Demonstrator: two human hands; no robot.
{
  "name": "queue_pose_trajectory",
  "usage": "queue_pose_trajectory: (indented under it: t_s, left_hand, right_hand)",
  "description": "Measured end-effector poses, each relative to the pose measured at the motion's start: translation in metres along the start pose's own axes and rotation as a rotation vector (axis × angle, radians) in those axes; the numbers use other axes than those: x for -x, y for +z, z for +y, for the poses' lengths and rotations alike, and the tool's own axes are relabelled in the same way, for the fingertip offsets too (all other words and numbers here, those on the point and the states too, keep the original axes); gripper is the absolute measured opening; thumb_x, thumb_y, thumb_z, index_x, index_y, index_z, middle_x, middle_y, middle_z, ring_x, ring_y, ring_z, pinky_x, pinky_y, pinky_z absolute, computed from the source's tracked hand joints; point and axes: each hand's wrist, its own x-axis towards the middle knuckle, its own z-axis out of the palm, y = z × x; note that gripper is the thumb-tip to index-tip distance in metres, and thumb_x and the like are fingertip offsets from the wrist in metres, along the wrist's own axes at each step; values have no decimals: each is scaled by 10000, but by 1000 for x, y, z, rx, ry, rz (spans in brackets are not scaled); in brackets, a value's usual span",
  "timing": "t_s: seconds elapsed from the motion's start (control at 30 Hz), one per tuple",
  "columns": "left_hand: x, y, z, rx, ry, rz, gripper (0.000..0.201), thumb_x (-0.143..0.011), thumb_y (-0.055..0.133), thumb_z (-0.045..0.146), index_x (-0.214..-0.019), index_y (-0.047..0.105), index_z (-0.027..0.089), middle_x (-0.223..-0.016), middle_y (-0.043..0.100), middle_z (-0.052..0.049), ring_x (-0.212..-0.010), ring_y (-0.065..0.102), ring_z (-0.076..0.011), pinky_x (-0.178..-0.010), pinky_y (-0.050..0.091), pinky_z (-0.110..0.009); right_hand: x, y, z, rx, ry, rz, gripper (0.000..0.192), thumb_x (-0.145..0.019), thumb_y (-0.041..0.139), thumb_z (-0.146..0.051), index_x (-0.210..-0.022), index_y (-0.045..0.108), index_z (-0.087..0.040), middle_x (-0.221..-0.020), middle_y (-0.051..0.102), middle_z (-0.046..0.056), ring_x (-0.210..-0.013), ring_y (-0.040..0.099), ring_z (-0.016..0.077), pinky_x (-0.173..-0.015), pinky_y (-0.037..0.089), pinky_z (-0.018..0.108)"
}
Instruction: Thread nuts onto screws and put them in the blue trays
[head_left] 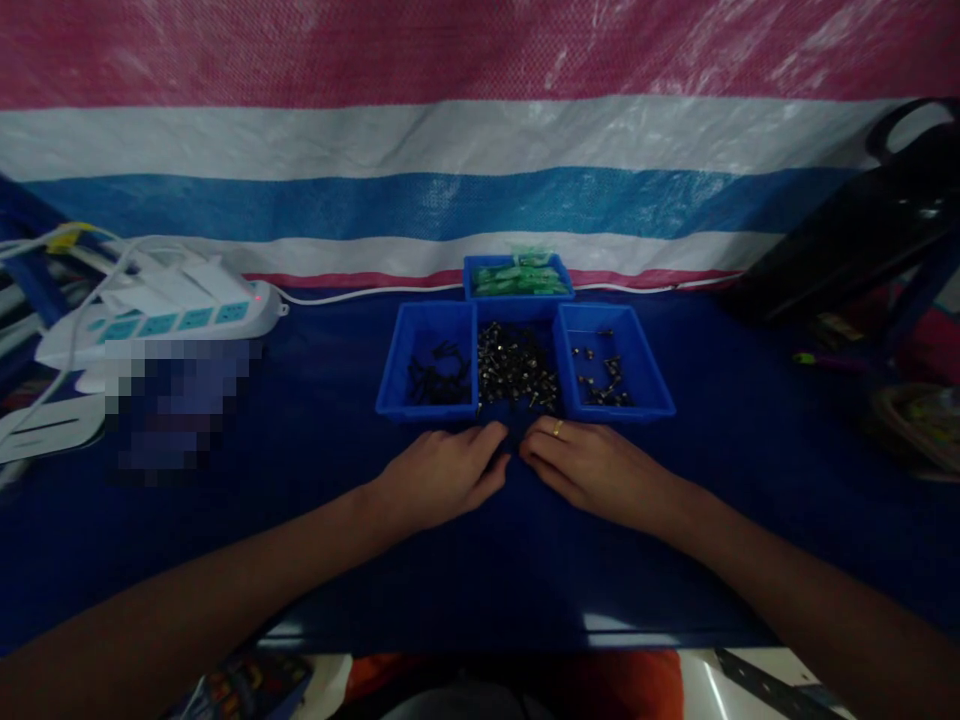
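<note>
My left hand [448, 472] is closed in a pinch, thumb and forefinger near each other, just in front of the pile of small parts. My right hand [589, 466], with a ring on one finger, is closed too, its fingertips pointing at the left hand across a narrow gap. Anything in either hand is too small or hidden to make out. Beyond the hands lies a heap of small shiny metal and black parts [517, 368], perhaps screws. A left blue bin [390, 385] holds thin black pieces [439, 375]. In the right blue bin [651, 365] are several small metal parts [611, 380].
A smaller blue bin [517, 297] of green packets [521, 276] stands at the back. A white power strip [172, 315] with cables lies left. A large black bottle-like object [847, 235] leans at right, near a purple pen-like item [832, 362]. The dark blue table edge [480, 640] is close in front.
</note>
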Motion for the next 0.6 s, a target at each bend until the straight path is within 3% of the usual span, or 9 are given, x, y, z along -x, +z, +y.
queue_pose_trajectory:
  t_s: [0.1,0.3,0.47,0.6]
  left_hand:
    - [0,1,0,-75,16,30,234,-886,340,324,-1041,435,176,-794,621,-27,-651,619,-180,-534,465,-268]
    - [-2,0,-7,-136,164,34,233,-906,297,288,-847,493,176,-705,586,-5,-616,599,-150,-506,438,-235]
    - [-2,-1,-10,-97,187,41,214,-901,322,315,-934,480,175,-768,594,-9,-674,605,-151,-552,457,-241]
    - [-2,-1,-11,-116,250,33,210,-904,313,276,-882,491,166,-742,588,-8,-659,598,-140,-553,451,-233]
  right_hand:
    - [1,-1,0,-31,-16,9,156,-868,400,-160,-946,535,-158,-873,561,42,-803,558,134,-741,457,274]
    - [0,-4,-2,-115,-30,36,197,-896,356,-186,-964,538,-157,-892,571,49,-831,555,133,-759,446,269]
    - [1,-5,-1,-182,-34,49,178,-892,373,-186,-970,533,-171,-907,571,44,-833,551,130,-757,442,265]
    - [3,-5,-1,-214,-43,64,179,-895,370,-188,-978,529,-175,-938,567,42,-861,545,126,-785,433,261]
